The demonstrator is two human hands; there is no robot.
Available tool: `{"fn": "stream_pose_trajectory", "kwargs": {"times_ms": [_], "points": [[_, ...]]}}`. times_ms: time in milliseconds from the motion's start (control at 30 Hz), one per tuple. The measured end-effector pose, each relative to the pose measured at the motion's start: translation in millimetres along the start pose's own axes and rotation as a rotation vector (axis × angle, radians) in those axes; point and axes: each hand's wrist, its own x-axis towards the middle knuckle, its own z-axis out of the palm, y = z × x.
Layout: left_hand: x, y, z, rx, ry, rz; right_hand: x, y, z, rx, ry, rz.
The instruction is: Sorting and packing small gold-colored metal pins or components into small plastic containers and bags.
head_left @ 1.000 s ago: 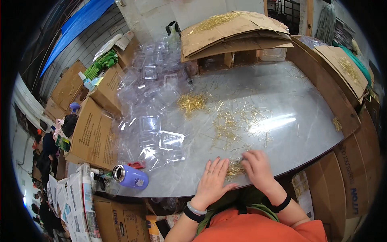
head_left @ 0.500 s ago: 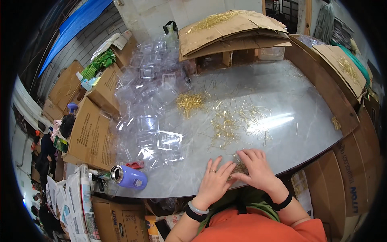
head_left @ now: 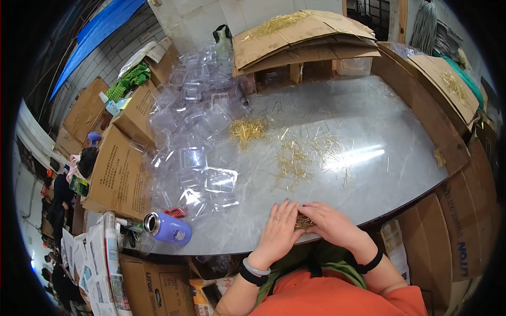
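Observation:
At the near edge of the grey table (head_left: 411, 181), my left hand (head_left: 279, 227) and my right hand (head_left: 333, 225) press in from both sides on a small bundle of thin gold-coloured wire pieces (head_left: 302, 221). The fingers of both hands lie long and close together, and they hide much of the bundle. Beyond my hands are scattered loose bent gold wire pieces (head_left: 294, 160). A denser heap of gold wire pieces (head_left: 246, 130) sits farther back and left.
Clear plastic clamshell boxes (head_left: 193, 157) cover the table's left side. A purple flask (head_left: 174, 230) without a lid stands near the front left, beside a red object (head_left: 175, 212). Cardboard boxes (head_left: 117, 171) border the left; a cardboard-covered shelf (head_left: 305, 45) stands at the back.
My hands have drawn closer together around the bundle and shifted slightly left. My fingers have straightened along its sides.

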Motion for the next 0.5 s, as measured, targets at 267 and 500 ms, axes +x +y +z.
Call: {"fn": "stream_pose_trajectory", "kwargs": {"times_ms": [267,500], "points": [[3,9,-5,-0.008,-0.011,-0.023,-22,-16,10,-0.100,0.264,0.273],[-1,0,0,-0.028,0.004,-0.024,12,-19,24,0.252,0.149,0.096]]}}
